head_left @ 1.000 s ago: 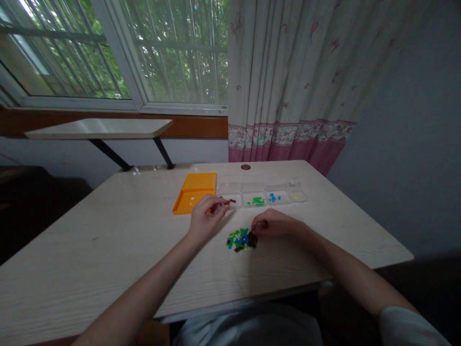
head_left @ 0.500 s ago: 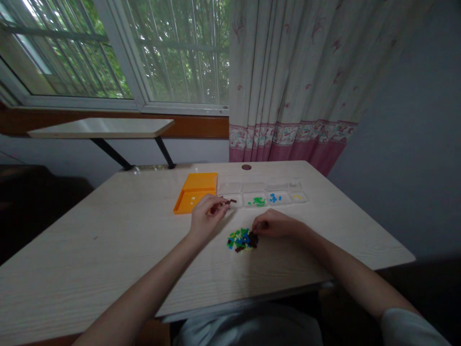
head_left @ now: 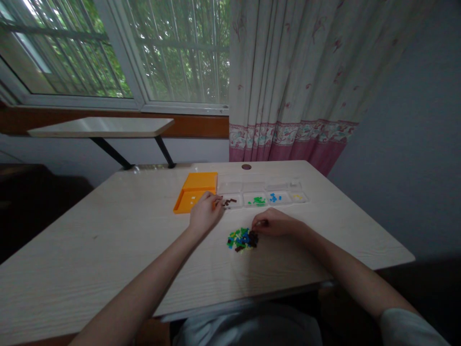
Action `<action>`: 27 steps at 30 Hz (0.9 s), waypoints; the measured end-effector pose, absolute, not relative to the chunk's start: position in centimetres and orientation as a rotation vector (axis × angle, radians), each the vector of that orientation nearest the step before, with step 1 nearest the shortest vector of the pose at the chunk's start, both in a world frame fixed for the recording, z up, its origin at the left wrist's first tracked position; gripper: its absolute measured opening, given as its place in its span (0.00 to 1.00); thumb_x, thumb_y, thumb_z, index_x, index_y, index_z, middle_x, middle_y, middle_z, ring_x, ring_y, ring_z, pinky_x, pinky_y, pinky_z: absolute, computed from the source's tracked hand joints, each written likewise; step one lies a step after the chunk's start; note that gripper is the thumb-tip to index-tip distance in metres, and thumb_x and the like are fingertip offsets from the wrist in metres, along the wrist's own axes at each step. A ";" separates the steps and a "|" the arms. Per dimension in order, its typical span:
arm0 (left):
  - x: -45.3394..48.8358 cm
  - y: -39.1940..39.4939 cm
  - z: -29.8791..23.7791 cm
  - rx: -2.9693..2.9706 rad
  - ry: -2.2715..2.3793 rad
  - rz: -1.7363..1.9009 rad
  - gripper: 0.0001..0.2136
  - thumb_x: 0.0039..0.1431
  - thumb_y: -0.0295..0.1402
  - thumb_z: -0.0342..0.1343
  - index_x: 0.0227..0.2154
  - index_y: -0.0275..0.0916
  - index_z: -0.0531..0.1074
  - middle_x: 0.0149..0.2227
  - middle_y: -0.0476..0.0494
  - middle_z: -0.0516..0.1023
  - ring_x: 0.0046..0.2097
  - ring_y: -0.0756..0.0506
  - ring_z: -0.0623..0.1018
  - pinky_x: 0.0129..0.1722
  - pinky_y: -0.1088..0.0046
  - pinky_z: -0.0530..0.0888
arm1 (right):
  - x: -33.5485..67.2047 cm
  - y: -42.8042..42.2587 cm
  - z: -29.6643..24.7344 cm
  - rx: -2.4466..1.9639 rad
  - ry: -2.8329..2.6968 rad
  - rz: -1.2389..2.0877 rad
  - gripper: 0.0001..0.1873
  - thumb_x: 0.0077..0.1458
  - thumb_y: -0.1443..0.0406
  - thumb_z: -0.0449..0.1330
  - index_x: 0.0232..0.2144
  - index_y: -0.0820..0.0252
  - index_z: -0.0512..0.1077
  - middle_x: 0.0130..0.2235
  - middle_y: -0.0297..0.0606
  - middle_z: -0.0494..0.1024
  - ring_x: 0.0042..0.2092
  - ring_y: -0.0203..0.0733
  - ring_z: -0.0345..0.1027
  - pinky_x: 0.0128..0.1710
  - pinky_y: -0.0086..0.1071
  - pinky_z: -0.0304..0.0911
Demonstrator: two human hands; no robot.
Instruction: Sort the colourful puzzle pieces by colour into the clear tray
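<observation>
My left hand point(head_left: 206, 212) is over the left end of the clear tray, fingers curled and pinched at the compartment that has several small brown bricks point(head_left: 230, 201). What sits between those fingertips is hidden. At the right edge of a mixed pile of tiny toy bricks point(head_left: 242, 240), green, blue, yellow and dark brown, my right hand point(head_left: 275, 222) is closed in a pinch. Something dark shows inside its curled fingers, too small to name. The clear tray point(head_left: 248, 206) also holds green bricks point(head_left: 258, 201), blue bricks point(head_left: 275, 197) and a few yellow bricks point(head_left: 297, 196) in separate compartments.
An orange case point(head_left: 199, 180) lies opened left of the clear tray, with small white pieces point(head_left: 193, 198) in it. A raised shelf point(head_left: 108, 128) on black legs stands at the table's back left. Behind are a window and a curtain point(head_left: 288, 86).
My left hand has turned palm-down and shifted slightly towards the tray's brown compartment, and its fingers now cover less of the brown bricks there. My right hand has barely moved at the pile.
</observation>
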State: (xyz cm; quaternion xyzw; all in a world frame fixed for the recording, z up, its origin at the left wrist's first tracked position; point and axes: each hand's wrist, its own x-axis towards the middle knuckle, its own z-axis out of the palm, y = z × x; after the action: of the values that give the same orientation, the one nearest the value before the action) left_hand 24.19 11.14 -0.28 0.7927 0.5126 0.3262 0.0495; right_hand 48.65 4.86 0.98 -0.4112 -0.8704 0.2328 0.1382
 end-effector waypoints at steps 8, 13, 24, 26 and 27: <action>25.3 9.3 -0.1 2.411 1.073 0.940 0.07 0.53 0.31 0.51 0.31 0.38 0.74 0.31 0.46 0.72 0.33 0.49 0.72 0.32 0.76 0.67 | 48.2 5.1 0.2 -1.248 -2.219 0.685 0.13 0.53 0.60 0.54 0.30 0.63 0.74 0.19 0.30 0.64 0.22 0.29 0.53 0.21 0.22 0.49; 26.7 7.8 0.1 2.371 0.851 0.885 0.05 0.52 0.30 0.54 0.28 0.38 0.75 0.27 0.47 0.72 0.32 0.50 0.71 0.32 0.77 0.66 | 47.2 5.3 -0.6 -1.285 -2.035 0.593 0.15 0.52 0.57 0.55 0.29 0.62 0.75 0.20 0.31 0.67 0.22 0.29 0.54 0.22 0.23 0.49; 27.1 7.7 0.2 2.331 0.863 0.969 0.05 0.52 0.32 0.56 0.28 0.37 0.75 0.25 0.47 0.73 0.27 0.52 0.70 0.27 0.78 0.65 | 46.3 5.5 -1.4 -1.309 -2.034 0.448 0.16 0.52 0.55 0.55 0.30 0.60 0.75 0.21 0.32 0.70 0.23 0.29 0.57 0.23 0.22 0.51; 27.1 7.6 0.2 2.334 0.844 0.978 0.05 0.52 0.32 0.56 0.28 0.37 0.75 0.25 0.47 0.73 0.28 0.51 0.70 0.27 0.78 0.65 | 46.3 5.5 -1.5 -1.323 -2.031 0.450 0.16 0.51 0.53 0.56 0.29 0.60 0.75 0.20 0.31 0.69 0.22 0.29 0.56 0.22 0.22 0.50; 27.1 7.6 0.2 2.333 0.835 0.983 0.05 0.52 0.32 0.56 0.28 0.37 0.75 0.25 0.47 0.73 0.28 0.51 0.70 0.27 0.78 0.65 | 46.3 5.5 -1.5 -1.321 -2.028 0.454 0.17 0.51 0.53 0.56 0.29 0.60 0.75 0.20 0.31 0.68 0.22 0.29 0.55 0.22 0.22 0.50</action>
State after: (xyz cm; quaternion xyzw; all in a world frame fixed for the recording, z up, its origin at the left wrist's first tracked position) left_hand 27.14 7.63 0.22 0.8505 0.3042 0.3584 0.2357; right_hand 46.33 5.51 -1.48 -0.5057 -0.7765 0.1739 0.3331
